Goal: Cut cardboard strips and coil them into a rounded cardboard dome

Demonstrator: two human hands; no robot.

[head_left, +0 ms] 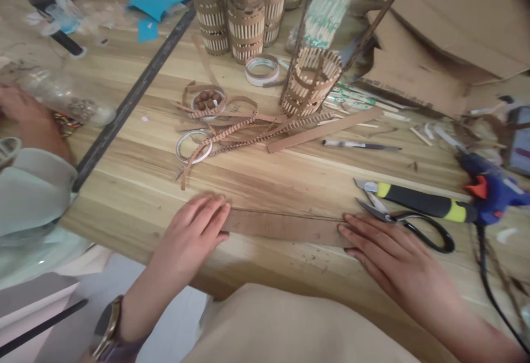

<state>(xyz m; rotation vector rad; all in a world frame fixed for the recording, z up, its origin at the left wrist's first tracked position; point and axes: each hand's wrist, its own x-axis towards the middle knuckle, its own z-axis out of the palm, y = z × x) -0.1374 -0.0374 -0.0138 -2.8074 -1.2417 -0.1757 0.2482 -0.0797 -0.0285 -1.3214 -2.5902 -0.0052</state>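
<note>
Brown cardboard, cut as a long strip [285, 227], lies across the lower middle of the frame, on the near part of the wooden table [290, 180]. From my end of the feed, I see the left hand [192, 227] on its left end and the right hand [397, 252] on its right end — both open, fingers stretched out and laid on the card. I cannot tell whether either thumb goes under it.

Just beside the right hand sit scissors [446, 240], whose contact with it I can't make out; a cutter [414, 200] lies above them, near a blue glue gun [494, 189] at the right edge. Near the centre I find a pen [360, 145] and corrugated strips [285, 130]; above them stands a stick cage [296, 95]. At the left edge — another person's hand [25, 103], beside a plastic bottle [62, 89].
</note>
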